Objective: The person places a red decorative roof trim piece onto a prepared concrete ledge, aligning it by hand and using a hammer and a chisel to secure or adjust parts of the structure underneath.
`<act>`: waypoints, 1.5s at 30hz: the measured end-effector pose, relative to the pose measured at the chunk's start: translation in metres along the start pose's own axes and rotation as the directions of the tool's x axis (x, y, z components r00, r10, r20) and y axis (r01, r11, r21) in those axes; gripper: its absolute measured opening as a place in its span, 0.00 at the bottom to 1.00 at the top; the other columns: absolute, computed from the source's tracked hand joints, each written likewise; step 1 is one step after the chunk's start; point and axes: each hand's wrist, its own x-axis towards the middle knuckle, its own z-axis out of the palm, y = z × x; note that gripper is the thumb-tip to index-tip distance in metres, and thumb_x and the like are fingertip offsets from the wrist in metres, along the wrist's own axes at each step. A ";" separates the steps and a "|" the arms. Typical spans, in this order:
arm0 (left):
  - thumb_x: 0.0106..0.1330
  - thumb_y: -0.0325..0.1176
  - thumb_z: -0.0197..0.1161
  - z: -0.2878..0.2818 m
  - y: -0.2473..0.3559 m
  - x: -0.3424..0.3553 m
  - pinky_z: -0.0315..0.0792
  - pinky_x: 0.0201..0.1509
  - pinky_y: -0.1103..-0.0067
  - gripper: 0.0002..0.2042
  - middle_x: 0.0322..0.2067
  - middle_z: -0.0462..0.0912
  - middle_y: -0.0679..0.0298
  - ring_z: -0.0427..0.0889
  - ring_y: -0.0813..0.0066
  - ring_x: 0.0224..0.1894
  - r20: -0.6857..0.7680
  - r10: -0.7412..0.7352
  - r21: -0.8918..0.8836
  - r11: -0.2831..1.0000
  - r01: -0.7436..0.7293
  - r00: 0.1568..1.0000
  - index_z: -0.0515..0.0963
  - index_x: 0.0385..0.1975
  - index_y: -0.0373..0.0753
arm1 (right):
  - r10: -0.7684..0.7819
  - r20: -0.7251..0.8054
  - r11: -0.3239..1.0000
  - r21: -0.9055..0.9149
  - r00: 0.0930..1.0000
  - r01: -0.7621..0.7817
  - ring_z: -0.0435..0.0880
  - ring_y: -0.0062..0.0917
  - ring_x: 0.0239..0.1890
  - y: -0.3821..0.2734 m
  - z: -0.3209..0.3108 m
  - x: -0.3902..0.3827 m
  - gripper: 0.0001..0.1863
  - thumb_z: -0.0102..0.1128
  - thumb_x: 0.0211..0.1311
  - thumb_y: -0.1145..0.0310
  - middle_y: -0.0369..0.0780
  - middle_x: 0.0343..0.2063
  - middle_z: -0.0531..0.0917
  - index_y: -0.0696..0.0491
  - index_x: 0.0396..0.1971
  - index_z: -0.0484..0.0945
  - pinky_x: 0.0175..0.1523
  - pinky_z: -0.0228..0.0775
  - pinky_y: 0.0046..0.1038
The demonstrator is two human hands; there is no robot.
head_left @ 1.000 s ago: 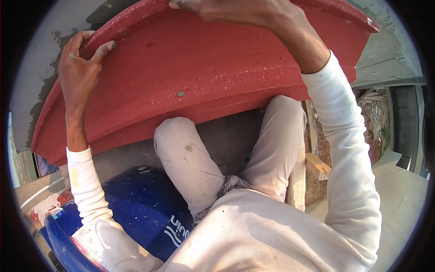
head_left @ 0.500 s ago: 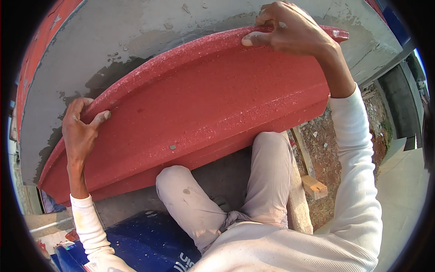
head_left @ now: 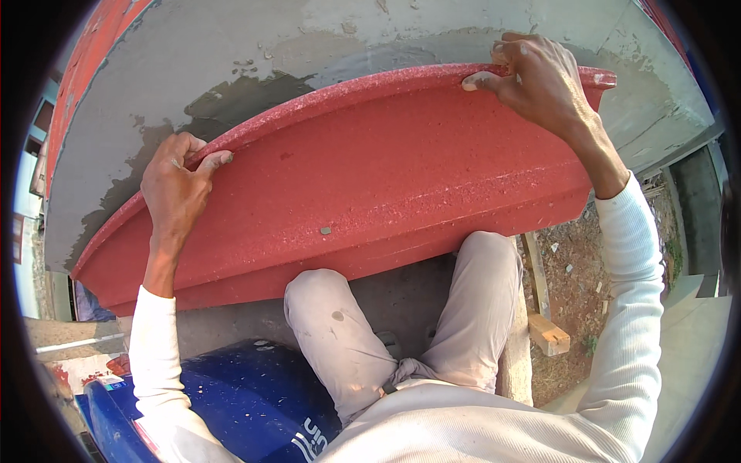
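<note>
- Wall [head_left: 262, 35]: fills the top of the view, grey, marked with a dark, damp-looking patch [head_left: 239, 100] and small rough lumps.
- Panel [head_left: 370, 170]: spans the view from left to right, between wall and knees [head_left: 318, 282]; red, arched along the upper rim, flecked with white on a ridge lower down. Comes right up to both knees at the lower edge; cannot tell if resting on them.
- Shirt [head_left: 463, 428]: pale, ribbed, long-sleeved, with both cuffs short of the wrists.
- Trousers [head_left: 340, 332]: pale, stained near the left knee, knotted at the waist.
- Tub [head_left: 239, 393]: blue, glossy, spattered, set at lower left beside the left leg.
- Beam [head_left: 515, 363]: pale, rough, just beside the right thigh.
- Left hand [head_left: 179, 185]: partly closed on the panel's rim at the left, with thumb on the near face and fingers hooked over the far side.
- Right hand [head_left: 548, 85]: curled likewise over the rim near the right end, with thumb on the near face.
- Block [head_left: 548, 336]: wooden, just right of the beam.
- Speck [head_left: 326, 231]: grey, stuck on the panel's ridge above the left knee.
</note>
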 end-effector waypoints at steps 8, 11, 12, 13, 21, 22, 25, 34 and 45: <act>0.53 0.42 0.84 0.031 -0.007 0.000 0.74 0.33 0.71 0.18 0.26 0.81 0.69 0.80 0.71 0.29 -0.178 0.042 0.014 0.999 -0.040 0.983 0.81 0.28 0.40 | -0.013 -0.114 1.000 0.023 0.993 0.016 0.83 0.31 0.25 -0.006 0.032 -0.015 0.28 0.75 0.58 0.40 0.37 0.24 0.81 0.55 0.28 0.88 0.32 0.73 0.36; 0.54 0.43 0.84 0.041 -0.008 -0.001 0.74 0.33 0.70 0.17 0.26 0.81 0.69 0.80 0.71 0.29 -0.177 -0.019 0.014 1.000 0.022 0.984 0.81 0.28 0.41 | 0.008 -0.140 1.000 0.014 0.990 -0.006 0.83 0.30 0.25 -0.002 0.046 -0.017 0.29 0.74 0.58 0.39 0.36 0.24 0.79 0.55 0.28 0.88 0.32 0.72 0.36; 0.54 0.43 0.84 0.041 -0.009 -0.001 0.74 0.33 0.70 0.17 0.26 0.81 0.69 0.80 0.71 0.29 -0.173 -0.027 0.030 0.999 0.033 0.985 0.81 0.28 0.41 | 0.018 -0.177 1.000 0.026 0.984 -0.013 0.82 0.30 0.25 -0.003 0.052 -0.016 0.29 0.74 0.58 0.39 0.36 0.23 0.79 0.54 0.28 0.88 0.32 0.72 0.36; 0.55 0.43 0.84 0.041 -0.011 0.000 0.74 0.34 0.70 0.17 0.26 0.81 0.69 0.80 0.71 0.29 -0.162 -0.011 0.018 1.000 0.014 0.987 0.81 0.28 0.41 | 0.011 -0.180 0.999 0.043 0.984 -0.004 0.82 0.30 0.25 -0.006 0.051 -0.015 0.29 0.74 0.58 0.39 0.36 0.23 0.79 0.54 0.28 0.88 0.32 0.72 0.36; 0.56 0.46 0.83 -0.007 -0.011 0.019 0.76 0.37 0.69 0.19 0.34 0.86 0.65 0.83 0.69 0.33 0.091 0.071 -0.052 0.996 -0.066 0.993 0.85 0.36 0.40 | 0.090 -0.001 0.987 0.130 0.996 -0.089 0.84 0.30 0.30 -0.010 -0.007 -0.006 0.28 0.78 0.53 0.40 0.37 0.25 0.81 0.56 0.27 0.89 0.38 0.75 0.36; 0.57 0.48 0.82 -0.019 -0.007 0.020 0.77 0.39 0.67 0.20 0.36 0.87 0.63 0.84 0.68 0.35 0.157 0.044 -0.079 0.996 -0.032 0.987 0.85 0.38 0.39 | 0.110 0.019 0.981 0.156 0.994 -0.112 0.84 0.31 0.30 -0.012 -0.013 -0.005 0.28 0.79 0.52 0.41 0.37 0.26 0.82 0.56 0.27 0.89 0.39 0.76 0.36; 0.59 0.50 0.81 -0.024 0.022 0.029 0.77 0.51 0.65 0.25 0.44 0.89 0.58 0.86 0.63 0.45 0.174 0.109 -0.157 0.984 -0.081 0.979 0.86 0.47 0.36 | 0.023 -0.044 0.981 0.191 0.999 -0.014 0.78 0.31 0.27 -0.006 -0.016 -0.009 0.27 0.80 0.53 0.45 0.38 0.23 0.76 0.59 0.28 0.88 0.35 0.71 0.36; 0.67 0.45 0.76 0.010 0.152 0.079 0.76 0.40 0.69 0.22 0.27 0.83 0.55 0.78 0.69 0.28 0.339 0.278 -0.322 0.932 -0.166 0.899 0.86 0.47 0.31 | 0.062 0.140 0.973 0.212 0.988 -0.091 0.88 0.40 0.32 -0.005 -0.047 0.008 0.22 0.79 0.56 0.54 0.50 0.29 0.88 0.62 0.29 0.89 0.42 0.79 0.39; 0.66 0.40 0.77 0.031 0.165 0.062 0.65 0.27 0.70 0.14 0.15 0.72 0.62 0.64 0.72 0.18 0.057 0.289 -0.253 0.930 -0.267 0.956 0.83 0.27 0.36 | 0.112 0.263 0.966 0.198 0.958 -0.167 0.87 0.44 0.43 0.049 -0.064 0.004 0.27 0.78 0.56 0.52 0.52 0.37 0.87 0.62 0.42 0.86 0.51 0.79 0.45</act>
